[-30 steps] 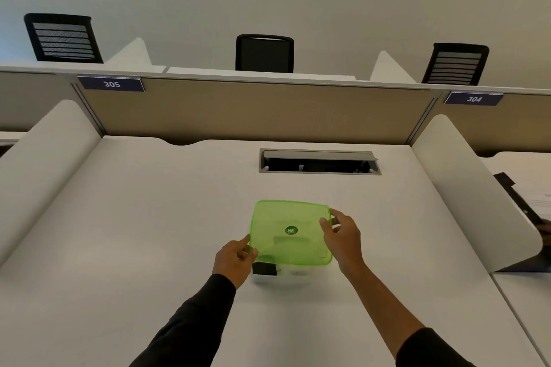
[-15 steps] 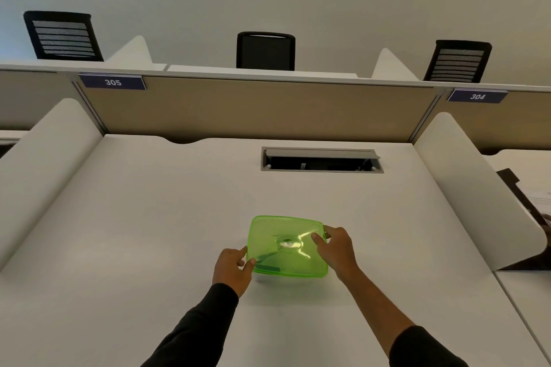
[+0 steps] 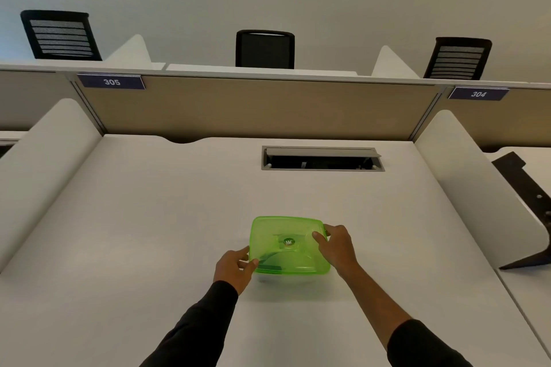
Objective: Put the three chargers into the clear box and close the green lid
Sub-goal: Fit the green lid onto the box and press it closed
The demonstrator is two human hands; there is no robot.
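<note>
I have the lid (image 3: 288,244) lying flat on the box (image 3: 284,277), which sits on the desk (image 3: 149,232) just in front of me. My left hand (image 3: 234,270) pinches the lid's near left corner, thumb on top and fingers down the side. My right hand (image 3: 338,249) grips the right edge, thumb pressing the top near the middle and fingers wrapped over the far right corner.

Only a pale strip of the box shows under the lid's near edge. I can't count the chargers; a dark shape shows through the green near the left corner, probably one of them.

My worry is a false close. Both hands load only two spots, so the far left and near right corners may sit on the rim without snapping down. If a charger or its cord stands proud of the rim, the lid could rock or spring back when I let go. Pressing hard off-centre could also slide the light box across the smooth desk.
</note>
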